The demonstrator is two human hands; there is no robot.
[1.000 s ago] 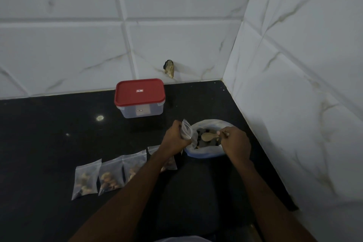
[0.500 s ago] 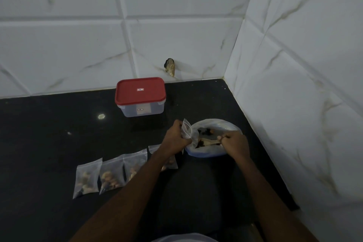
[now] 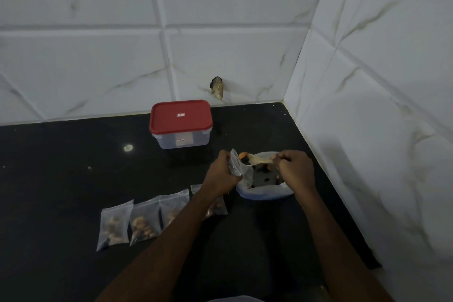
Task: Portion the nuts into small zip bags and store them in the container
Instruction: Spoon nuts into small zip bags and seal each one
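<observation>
**As pale wooden spoon (image 3: 257,160) lifts, fifth portion begins**

Nearest, four filled clear zip bags (image 3: 144,222) lie on black counter (image 3: 73,179). Left hand (image 3: 221,171) grips fifth bag (image 3: 235,162); right hand (image 3: 295,169) pinches spoon, just raised from white nut sack (image 3: 264,192) to bag mouth. Red-lidded container (image 3: 181,125) beyond, lid on.

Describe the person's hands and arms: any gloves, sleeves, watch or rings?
The left hand and right hand are bare, ungloved. Both forearms are uncovered down to the frame's edge: no sleeve, watch or bracelet shows. The dim light leaves rings uncertain.
</observation>
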